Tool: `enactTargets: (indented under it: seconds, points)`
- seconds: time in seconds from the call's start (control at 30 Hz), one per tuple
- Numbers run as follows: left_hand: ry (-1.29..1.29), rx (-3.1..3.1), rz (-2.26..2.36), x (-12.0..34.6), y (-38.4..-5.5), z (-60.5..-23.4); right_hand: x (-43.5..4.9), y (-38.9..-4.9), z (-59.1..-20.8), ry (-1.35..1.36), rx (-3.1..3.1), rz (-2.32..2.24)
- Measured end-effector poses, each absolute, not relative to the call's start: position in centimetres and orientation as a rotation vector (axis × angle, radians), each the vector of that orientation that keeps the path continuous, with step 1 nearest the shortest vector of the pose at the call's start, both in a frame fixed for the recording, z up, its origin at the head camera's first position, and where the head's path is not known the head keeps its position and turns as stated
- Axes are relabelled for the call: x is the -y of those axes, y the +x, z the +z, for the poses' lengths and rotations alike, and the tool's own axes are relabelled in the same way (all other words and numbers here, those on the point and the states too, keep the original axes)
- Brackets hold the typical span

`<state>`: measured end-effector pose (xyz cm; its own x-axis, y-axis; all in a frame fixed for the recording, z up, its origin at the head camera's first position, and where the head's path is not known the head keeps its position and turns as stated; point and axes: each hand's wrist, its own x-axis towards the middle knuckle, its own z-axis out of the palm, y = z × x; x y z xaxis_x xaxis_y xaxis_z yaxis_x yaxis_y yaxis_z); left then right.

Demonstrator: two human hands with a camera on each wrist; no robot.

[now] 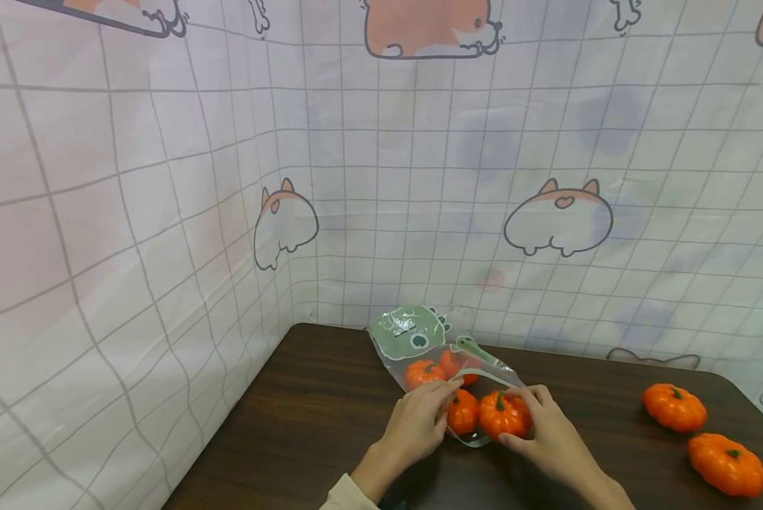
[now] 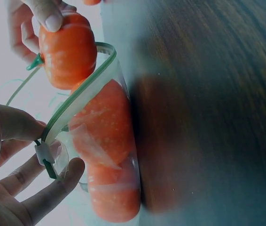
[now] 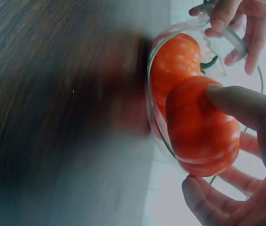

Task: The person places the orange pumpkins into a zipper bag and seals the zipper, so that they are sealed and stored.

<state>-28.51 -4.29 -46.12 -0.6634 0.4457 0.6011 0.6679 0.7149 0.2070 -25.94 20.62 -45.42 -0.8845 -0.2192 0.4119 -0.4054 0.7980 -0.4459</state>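
A clear zip bag (image 1: pixel 397 333) with a green cartoon animal print lies on the dark table, its mouth toward me. Inside are several small orange pumpkins (image 1: pixel 424 374). My left hand (image 1: pixel 414 419) pinches the bag's green-edged rim beside the white zip slider (image 2: pixel 43 153), seen in the left wrist view. With thumb and fingers my right hand (image 1: pixel 556 435) grips another orange pumpkin (image 1: pixel 502 416), its green stem showing, right at the bag's open mouth. In the right wrist view this held pumpkin (image 3: pixel 201 125) overlaps a pumpkin (image 3: pixel 176 61) inside the bag.
Two more orange pumpkins (image 1: pixel 674 408) sit on the table (image 1: pixel 304 404) at the right, one nearer me. A white grid-patterned cloth (image 1: pixel 407 234) with cartoon dogs hangs behind the table and along its left side.
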Motion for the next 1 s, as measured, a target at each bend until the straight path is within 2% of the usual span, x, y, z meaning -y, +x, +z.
enactTargets:
  seconds: [1.0]
  points:
    - [-0.844, 2.42, -0.578, 4.3, -28.5, -46.0, -18.6, -26.9, -45.4, 0.086, 2.789, 0.743]
